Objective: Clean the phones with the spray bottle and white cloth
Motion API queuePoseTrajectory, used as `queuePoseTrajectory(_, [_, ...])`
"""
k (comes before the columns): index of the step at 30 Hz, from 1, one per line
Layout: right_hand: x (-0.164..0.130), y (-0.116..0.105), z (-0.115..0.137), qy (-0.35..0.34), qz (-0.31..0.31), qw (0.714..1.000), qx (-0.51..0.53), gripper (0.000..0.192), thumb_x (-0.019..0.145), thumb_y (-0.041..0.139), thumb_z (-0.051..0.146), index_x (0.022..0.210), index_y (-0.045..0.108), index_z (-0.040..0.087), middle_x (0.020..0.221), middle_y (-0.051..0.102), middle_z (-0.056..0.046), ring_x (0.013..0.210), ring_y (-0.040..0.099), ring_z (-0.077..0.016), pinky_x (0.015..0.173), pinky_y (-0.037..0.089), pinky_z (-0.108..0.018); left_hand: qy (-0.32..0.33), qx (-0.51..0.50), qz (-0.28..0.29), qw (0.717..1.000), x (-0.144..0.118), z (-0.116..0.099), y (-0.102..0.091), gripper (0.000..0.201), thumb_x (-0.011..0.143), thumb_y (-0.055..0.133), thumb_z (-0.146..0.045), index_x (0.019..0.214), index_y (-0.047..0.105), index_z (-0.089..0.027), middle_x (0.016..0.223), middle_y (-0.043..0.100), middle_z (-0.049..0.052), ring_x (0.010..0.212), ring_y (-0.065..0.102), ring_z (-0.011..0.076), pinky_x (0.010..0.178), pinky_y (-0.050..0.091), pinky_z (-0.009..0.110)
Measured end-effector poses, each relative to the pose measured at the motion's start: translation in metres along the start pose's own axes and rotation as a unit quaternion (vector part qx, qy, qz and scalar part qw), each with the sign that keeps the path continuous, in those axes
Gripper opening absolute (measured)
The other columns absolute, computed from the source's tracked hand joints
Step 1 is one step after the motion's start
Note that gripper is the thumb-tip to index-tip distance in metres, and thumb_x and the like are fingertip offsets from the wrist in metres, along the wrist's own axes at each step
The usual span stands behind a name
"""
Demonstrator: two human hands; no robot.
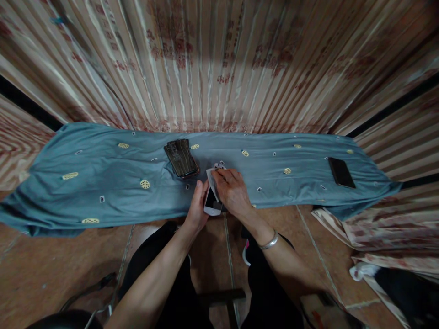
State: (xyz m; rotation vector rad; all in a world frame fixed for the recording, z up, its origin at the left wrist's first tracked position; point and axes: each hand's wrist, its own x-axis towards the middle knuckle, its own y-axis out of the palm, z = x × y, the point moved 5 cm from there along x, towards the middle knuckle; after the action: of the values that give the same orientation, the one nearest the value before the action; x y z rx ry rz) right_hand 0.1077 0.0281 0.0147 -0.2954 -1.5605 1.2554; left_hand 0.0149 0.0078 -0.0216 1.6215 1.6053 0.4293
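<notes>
Wht phone (213,204) clasped in L hand (197,204), R hand (233,189) pinching sheet (211,178) over it; teal cloth (113,183) (wrinkled) nr curtain (206,68).

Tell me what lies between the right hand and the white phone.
A pale cloth, pinched in the right hand and covering part of the white phone, as the head view shows.

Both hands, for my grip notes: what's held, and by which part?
The left hand holds a white phone by its left edge; the right hand has pale cloth under its fingers.
</notes>
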Motion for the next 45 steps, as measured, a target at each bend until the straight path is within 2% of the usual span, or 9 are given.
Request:
queuePoseTrajectory(4, [0.002,0.001,-0.007,0.01,-0.016,1.0,-0.012,0.031,0.102,0.051,0.015,0.127,0.069,0.014,0.118,0.072,-0.015,0.108,0.062,-0.025,0.093,0.048,-0.038,0.013,0.021,0.017,1.0,0.0,0.003,-0.001,0.055,0.094,0.052,-0.061,0.116,0.075,-0.016,0.126,0.075,0.011,0.137,0.056,0.0323,0.115,0.043,0.045])
queuePoseTrajectory(12, [0.003,0.001,-0.019,0.026,-0.027,0.999,-0.021,0.034,0.102,0.046,0.014,0.127,0.069,0.013,0.117,0.073,-0.015,0.106,0.061,-0.0256,0.092,0.048,-0.038,-0.016,0.034,0.029,0.999,-0.003,0.005,-0.001,0.055,0.098,0.047,-0.06,0.124,0.073,-0.019,0.124,0.075,0.01,0.126,0.064,0.0306,0.101,0.054,0.043])
queuePoseTrajectory(21, [0.001,0.005,-0.028,0.03,-0.021,0.999,-0.022,0.036,0.102,0.045,0.013,0.128,0.069,0.014,0.119,0.072,-0.015,0.107,0.061,-0.0262,0.094,0.047,-0.039,-0.027,-0.002,0.011,1.0,0.0,0.004,-0.007,0.056,0.099,0.045,-0.058,0.128,0.07,-0.018,0.131,0.072,0.012,0.129,0.063,0.0315,0.103,0.054,0.046])
queuePoseTrajectory(32, [-0.001,0.006,-0.032,0.041,-0.01,0.999,-0.018,0.035,0.101,0.046,0.013,0.128,0.069,0.015,0.119,0.073,-0.014,0.108,0.061,-0.0256,0.094,0.048,-0.04,-0.052,-0.012,0.004,0.999,-0.003,0.0,-0.005,0.06,0.103,0.034,-0.057,0.139,0.062,-0.019,0.125,0.075,0.012,0.121,0.068,0.0293,0.099,0.056,0.045])
queuePoseTrajectory(39, [-0.003,0.004,-0.038,0.051,-0.016,0.998,-0.03,0.033,0.103,0.045,0.015,0.123,0.071,0.013,0.115,0.073,-0.015,0.104,0.06,-0.0259,0.089,0.048,-0.039,-0.044,-0.02,0.0,0.999,-0.003,-0.007,-0.006,0.063,0.1,0.038,-0.061,0.143,0.058,-0.02,0.124,0.075,0.013,0.116,0.071,0.0302,0.095,0.059,0.045])
queuePoseTrajectory(45, [-0.006,0.006,-0.038,0.048,-0.005,0.998,-0.039,0.034,0.103,0.045,0.016,0.125,0.07,0.016,0.115,0.073,-0.014,0.103,0.06,-0.025,0.089,0.046,-0.037,-0.045,-0.029,-0.027,0.998,-0.005,-0.014,-0.002,0.064,0.105,0.026,-0.055,0.144,0.056,-0.015,0.123,0.075,0.014,0.117,0.07,0.0297,0.097,0.057,0.046])
